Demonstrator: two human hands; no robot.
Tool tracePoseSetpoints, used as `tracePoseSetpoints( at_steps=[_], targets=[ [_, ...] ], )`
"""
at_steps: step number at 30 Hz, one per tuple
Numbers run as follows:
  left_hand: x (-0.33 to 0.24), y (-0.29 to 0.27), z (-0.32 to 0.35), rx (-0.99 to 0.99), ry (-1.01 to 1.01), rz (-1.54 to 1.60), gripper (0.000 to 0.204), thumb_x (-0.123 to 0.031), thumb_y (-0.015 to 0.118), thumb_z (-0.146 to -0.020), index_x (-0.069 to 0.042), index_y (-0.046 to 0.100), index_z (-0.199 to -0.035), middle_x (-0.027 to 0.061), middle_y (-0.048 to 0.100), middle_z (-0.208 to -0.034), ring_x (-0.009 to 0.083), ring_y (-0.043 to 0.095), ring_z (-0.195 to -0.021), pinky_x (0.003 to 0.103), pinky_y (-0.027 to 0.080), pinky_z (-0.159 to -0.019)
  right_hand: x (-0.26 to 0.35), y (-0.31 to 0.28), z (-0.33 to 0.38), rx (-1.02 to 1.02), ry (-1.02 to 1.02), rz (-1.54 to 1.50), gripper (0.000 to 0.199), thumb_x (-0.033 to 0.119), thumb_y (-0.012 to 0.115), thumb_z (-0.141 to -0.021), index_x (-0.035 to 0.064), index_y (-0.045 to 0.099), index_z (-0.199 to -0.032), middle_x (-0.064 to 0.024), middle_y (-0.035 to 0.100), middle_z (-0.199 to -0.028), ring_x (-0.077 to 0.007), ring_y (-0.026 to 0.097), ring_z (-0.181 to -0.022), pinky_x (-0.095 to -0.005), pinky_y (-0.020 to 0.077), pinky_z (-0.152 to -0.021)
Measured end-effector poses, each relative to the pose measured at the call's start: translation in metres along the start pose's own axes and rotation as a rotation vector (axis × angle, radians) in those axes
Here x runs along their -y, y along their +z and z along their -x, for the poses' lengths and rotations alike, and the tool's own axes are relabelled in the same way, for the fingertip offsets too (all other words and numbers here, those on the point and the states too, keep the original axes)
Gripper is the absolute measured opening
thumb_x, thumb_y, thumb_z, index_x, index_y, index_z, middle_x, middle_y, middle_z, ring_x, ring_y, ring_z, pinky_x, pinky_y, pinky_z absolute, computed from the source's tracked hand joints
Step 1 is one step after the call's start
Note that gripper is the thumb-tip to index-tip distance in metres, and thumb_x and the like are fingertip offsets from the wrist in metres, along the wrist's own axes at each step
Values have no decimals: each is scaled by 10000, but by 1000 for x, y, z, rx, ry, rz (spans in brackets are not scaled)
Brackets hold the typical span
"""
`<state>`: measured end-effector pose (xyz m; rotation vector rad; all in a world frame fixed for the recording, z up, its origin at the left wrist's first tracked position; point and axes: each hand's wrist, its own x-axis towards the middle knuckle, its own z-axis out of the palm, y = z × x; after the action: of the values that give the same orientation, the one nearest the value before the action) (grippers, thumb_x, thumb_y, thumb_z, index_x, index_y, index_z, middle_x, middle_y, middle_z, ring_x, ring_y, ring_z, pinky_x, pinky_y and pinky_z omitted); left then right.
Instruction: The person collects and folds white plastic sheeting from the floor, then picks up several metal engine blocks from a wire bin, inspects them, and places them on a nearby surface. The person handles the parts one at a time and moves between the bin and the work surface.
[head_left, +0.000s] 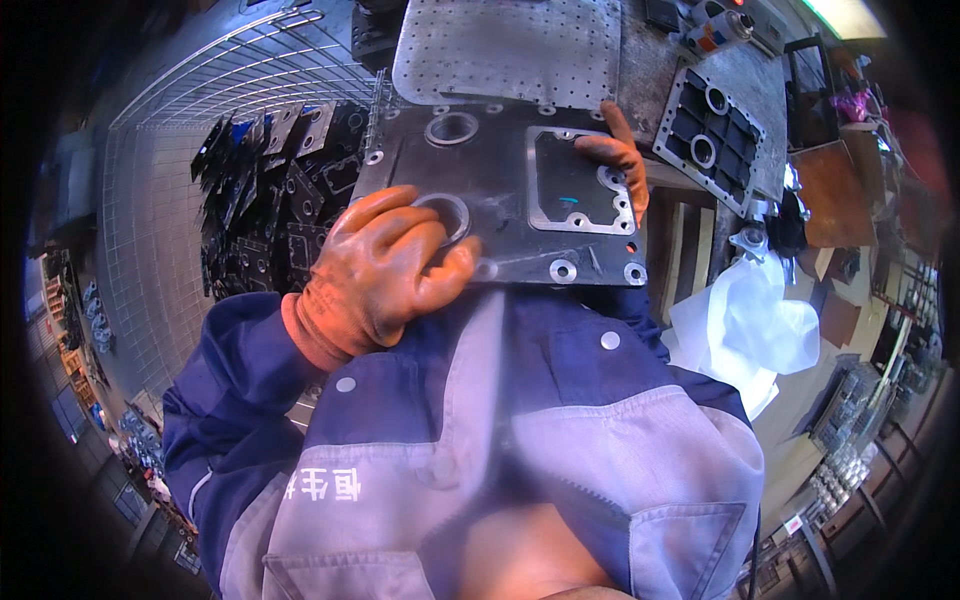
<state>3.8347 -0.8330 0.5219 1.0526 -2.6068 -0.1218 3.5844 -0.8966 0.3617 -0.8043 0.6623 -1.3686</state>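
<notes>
Two orange-gloved hands are on one big grey metal cover plate, and that's pretty much the whole show from the head cam. The left hand comes up from the lower left, wrist bent, fingers curled over the plate's near-left corner — the thumb lies across the top face right next to a round bore, so it's clamped onto the edge rather than spread flat. The right hand is mostly hidden behind the plate; I only see the fingers wrapped over the far-right edge, resting on the raised rectangular frame with the bolt holes. So both hands are gripping the plate by opposite sides.

The plate itself sits right in front of my chest, held up off everything, its broad face turned toward the camera. Its long axis runs left to right across the view, tilted a little so the far edge is higher in the picture.

Behind it there's a perforated metal sheet, off to the left a wire bin full of dark castings, and to the right another ribbed casting on the bench — plus some crumpled white plastic wrap.
</notes>
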Motion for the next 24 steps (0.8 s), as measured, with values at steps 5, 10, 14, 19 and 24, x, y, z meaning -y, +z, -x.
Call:
tracePoseSetpoints(
  at_steps=[5, 10, 14, 19, 24],
  targets=[
    [-4, 6, -11, 71, 50, 57, 277, -119, 681, -760, -169, 608, -1022, 75, 635, -814, 264, 655, -802, 464, 529, -854, 9, -5, 18, 26, -76, 109, 506, 27, 578, -882, 13, 419, -1363, -160, 616, -1153, -228, 654, -999, -357, 541, -919],
    [-6, 12, -26, 77, 116, 74, 300, -113, 677, -750, -163, 609, -1039, 84, 630, -808, 269, 653, -806, 463, 522, -866, 25, -12, 32, -115, -43, 181, 371, 41, 524, -925, -25, 483, -1288, -168, 620, -1143, -225, 658, -991, -361, 544, -915],
    [-2, 15, -35, 108, 124, 198, 371, -47, 665, -700, -119, 613, -1060, 96, 618, -787, 278, 640, -785, 443, 520, -842, 19, -18, 38, -300, 46, -78, 328, 83, 524, -935, -6, 518, -1251, -158, 623, -1134, -235, 638, -1024, -386, 531, -929],
    [15, 33, -29, 158, -108, 449, 457, 62, 609, -632, -61, 621, -1071, 136, 609, -767, 344, 613, -749, 429, 503, -726, 14, -5, 64, -193, 166, 528, 549, 260, 641, -878, 77, 450, -1359, -148, 570, -1243, -299, 532, -1184, -479, 420, -1030],
    [18, 77, -2, 238, -388, 492, 503, 53, 563, -633, -70, 594, -1119, 154, 636, -819, 372, 611, -787, 443, 489, -696, 16, 18, 93, -309, 732, -434, 646, 455, 617, -882, 83, 437, -1379, -133, 531, -1305, -338, 530, -1169, -521, 418, -995]
  ],
)
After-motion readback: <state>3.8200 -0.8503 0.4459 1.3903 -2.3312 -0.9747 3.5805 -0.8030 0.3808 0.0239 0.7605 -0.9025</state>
